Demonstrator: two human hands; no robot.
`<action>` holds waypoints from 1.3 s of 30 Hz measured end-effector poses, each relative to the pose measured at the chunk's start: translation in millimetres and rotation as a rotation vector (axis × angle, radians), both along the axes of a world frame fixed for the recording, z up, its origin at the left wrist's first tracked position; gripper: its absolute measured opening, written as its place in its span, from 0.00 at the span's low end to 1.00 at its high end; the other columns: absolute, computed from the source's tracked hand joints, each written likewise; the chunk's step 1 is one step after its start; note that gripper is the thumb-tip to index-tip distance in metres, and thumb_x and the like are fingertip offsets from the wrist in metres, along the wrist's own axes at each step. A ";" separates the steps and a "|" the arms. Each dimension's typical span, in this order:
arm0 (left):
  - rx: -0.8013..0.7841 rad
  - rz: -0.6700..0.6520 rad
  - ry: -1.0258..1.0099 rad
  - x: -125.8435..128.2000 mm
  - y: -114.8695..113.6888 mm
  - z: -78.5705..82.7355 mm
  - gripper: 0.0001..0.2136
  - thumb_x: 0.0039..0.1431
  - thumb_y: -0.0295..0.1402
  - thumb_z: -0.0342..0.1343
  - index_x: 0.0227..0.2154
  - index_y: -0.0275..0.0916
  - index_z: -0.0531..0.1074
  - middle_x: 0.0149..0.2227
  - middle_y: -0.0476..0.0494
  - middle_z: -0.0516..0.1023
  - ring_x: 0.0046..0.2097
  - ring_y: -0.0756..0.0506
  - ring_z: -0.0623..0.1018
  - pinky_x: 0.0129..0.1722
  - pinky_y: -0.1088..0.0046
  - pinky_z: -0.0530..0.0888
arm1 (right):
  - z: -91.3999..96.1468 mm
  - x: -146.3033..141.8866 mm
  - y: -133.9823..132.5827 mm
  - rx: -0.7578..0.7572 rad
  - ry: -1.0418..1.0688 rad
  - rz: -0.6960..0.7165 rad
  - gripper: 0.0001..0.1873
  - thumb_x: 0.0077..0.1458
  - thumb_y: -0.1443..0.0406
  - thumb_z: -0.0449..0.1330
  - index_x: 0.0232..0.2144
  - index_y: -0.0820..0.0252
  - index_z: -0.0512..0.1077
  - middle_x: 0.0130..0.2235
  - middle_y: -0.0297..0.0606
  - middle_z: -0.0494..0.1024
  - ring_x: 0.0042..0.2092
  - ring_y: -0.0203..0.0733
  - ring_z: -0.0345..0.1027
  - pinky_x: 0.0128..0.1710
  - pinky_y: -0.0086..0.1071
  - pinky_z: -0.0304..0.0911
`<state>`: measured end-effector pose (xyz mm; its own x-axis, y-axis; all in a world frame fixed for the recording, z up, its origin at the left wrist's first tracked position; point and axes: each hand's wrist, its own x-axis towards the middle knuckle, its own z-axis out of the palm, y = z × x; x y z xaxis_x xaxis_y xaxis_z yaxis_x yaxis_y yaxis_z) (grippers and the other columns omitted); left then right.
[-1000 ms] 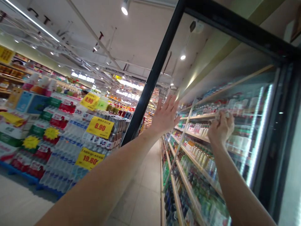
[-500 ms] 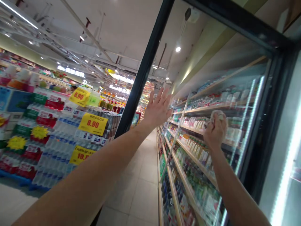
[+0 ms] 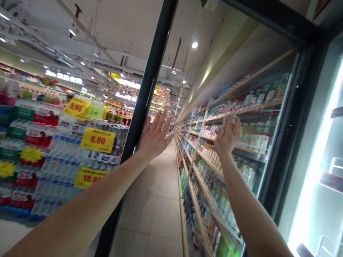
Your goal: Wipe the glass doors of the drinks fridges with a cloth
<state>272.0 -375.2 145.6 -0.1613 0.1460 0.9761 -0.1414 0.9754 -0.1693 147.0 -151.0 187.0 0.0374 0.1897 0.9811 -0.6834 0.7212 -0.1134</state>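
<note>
My left hand point(image 3: 155, 137) is open, fingers spread, and lies flat against the glass of an open cooler door point(image 3: 241, 64) next to its black frame edge point(image 3: 146, 92). My right hand point(image 3: 227, 137) is closed around a small crumpled white cloth point(image 3: 228, 120) and presses it on the same glass, further right. Through the glass I see long cooler shelves point(image 3: 214, 167) full of bottled drinks running down the aisle.
A stack of bottled water cases with yellow price signs point(image 3: 98, 140) stands on the left across a tiled aisle floor point(image 3: 152, 210). The lit cooler interior point(image 3: 321, 171) is at the far right. Ceiling lights and more store displays are in the distance.
Both hands have slid to the left across the glass, the right one still rubbing with the cloth. The view has swung so the door frame stands more upright.
</note>
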 end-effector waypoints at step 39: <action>-0.042 -0.042 0.059 -12.9 -8.6 -4.2 0.25 0.63 0.40 0.44 0.60 0.35 0.54 0.64 0.33 0.52 0.66 0.39 0.49 0.63 0.52 0.48 | -68.4 3.3 -12.1 0.212 0.149 -0.054 0.23 0.57 0.66 0.48 0.54 0.58 0.66 0.61 0.46 0.59 0.65 0.51 0.46 0.61 0.51 0.49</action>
<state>259.1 -383.8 141.4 -0.0964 0.1924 0.9766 -0.1111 0.9729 -0.2027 150.3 -163.1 118.6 0.1886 -0.0258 0.9817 -0.6414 0.7538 0.1430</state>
